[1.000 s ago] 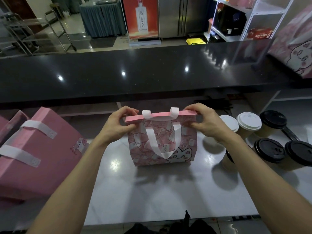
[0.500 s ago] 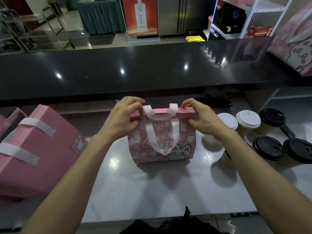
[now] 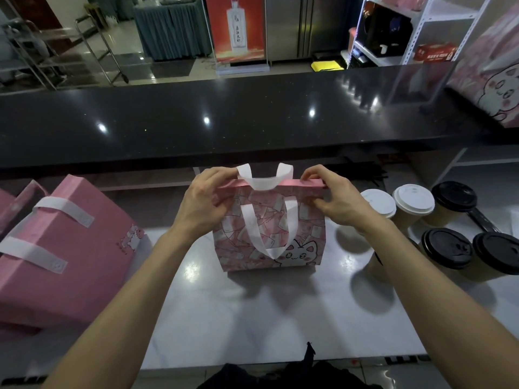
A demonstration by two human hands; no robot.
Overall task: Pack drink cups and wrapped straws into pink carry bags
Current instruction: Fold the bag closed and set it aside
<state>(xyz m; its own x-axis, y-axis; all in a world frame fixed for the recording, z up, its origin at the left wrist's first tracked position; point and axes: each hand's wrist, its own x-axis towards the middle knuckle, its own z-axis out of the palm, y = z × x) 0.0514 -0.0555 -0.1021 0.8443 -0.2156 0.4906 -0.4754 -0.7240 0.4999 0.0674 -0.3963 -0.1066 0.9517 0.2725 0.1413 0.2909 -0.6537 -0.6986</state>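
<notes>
On the pale glossy work surface (image 3: 252,318) a small pink carry bag printed with envelopes and a white cat face (image 3: 269,237) stands upright in the middle, its near white strap handle (image 3: 266,234) hanging down the front and the far one arching above the closed top edge. The left hand (image 3: 205,206) pinches the top edge at the bag's left end, fingers curled over the rim; the right hand (image 3: 337,200) pinches it at the right end in the same way. To the left, near the bag but apart, lie larger plain pink bags with white straps (image 3: 56,248), tipped on their sides. To the right stand paper drink cups: two with white lids (image 3: 412,199) just beyond the right wrist, and several with black lids (image 3: 446,248) nearer the edge, one partly hidden behind the forearm. Beyond all this runs a dark polished counter (image 3: 224,122), with another pink cat-print bag (image 3: 494,80) at its far right end.
</notes>
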